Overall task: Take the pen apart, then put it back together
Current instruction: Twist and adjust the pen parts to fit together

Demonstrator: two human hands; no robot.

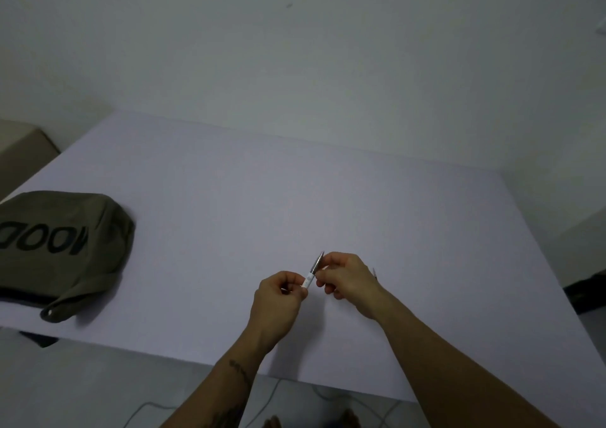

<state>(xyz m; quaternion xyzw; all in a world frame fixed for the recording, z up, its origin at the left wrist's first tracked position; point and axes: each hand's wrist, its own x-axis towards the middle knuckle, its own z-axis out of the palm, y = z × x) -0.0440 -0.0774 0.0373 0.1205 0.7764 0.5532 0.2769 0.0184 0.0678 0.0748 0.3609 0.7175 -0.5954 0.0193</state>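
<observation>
A slim pen (313,268) with a white barrel and a grey tip section is held between both hands, just above the pale table (229,198) near its front middle. My left hand (278,300) pinches the white lower end. My right hand (347,280) grips the grey upper part, with the pointed tip sticking out up and left of the fingers. A thin dark piece (374,273) pokes out behind my right hand; I cannot tell what it is.
An olive fabric bag (62,250) with black letters lies at the table's left edge, its strap loop hanging over the front edge. A beige box (19,152) stands beyond the table at far left. Cables (269,401) lie on the floor below the front edge.
</observation>
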